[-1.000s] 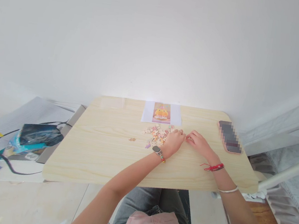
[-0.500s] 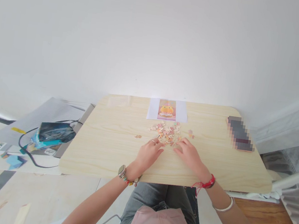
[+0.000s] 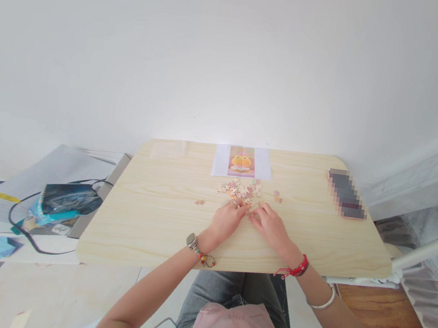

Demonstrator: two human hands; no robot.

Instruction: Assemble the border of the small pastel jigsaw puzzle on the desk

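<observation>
Pale wood table [image 3: 146,219] against a white wall, one person seated at it, two bare forearms reaching in. Left hand [image 3: 226,220]: one watch and one bead bracelet at the wrist, one ring, fingers curled down at the near edge of the puzzle pieces [image 3: 239,191]. Right hand [image 3: 271,226]: one red string and one silver bangle on the arm, fingertips meeting the left hand's. Can't tell whether either hand pinches a piece; too small. One loose heap of pieces just beyond the fingers, uncountable; one stray piece [image 3: 199,202] to the left, one small cluster [image 3: 277,196] to the right. Farther back, one reference picture [image 3: 242,162] at the table's far edge. One phone [image 3: 345,194], pixelated, far right.
</observation>
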